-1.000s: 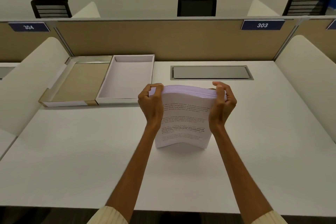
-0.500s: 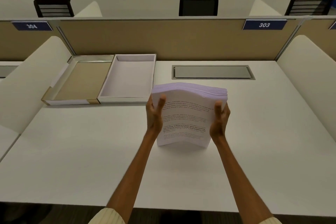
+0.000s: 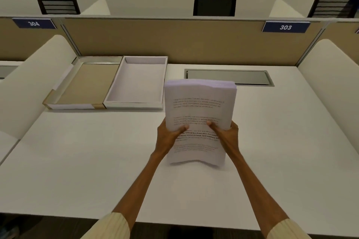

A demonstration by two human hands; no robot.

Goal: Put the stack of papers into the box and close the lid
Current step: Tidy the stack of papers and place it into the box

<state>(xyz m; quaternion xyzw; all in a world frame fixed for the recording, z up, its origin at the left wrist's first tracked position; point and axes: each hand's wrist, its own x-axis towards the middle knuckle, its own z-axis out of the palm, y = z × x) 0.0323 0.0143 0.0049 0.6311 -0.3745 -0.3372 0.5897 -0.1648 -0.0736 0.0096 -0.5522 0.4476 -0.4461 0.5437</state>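
A thick stack of printed white papers (image 3: 200, 103) is held above the white desk (image 3: 77, 161), its top sheet facing me and its far edge tipped up. My left hand (image 3: 168, 137) grips the stack's left side low down, thumb on the top sheet. My right hand (image 3: 226, 136) grips the right side the same way. The open white box (image 3: 134, 104) lies at the back left, just left of the stack, with nothing in it. Its lid (image 3: 73, 105), brown inside, lies open flat to the box's left.
A tan partition (image 3: 174, 40) with the labels 303 and 304 runs along the desk's far edge. A grey cable hatch (image 3: 250, 77) is set into the desk behind the stack. Cream side dividers (image 3: 330, 83) flank the desk, and black chairs stand beyond the partition.
Both hands have slid from the stack's far corners down to its lower sides. The stack has risen slightly and shifted a little toward the box.
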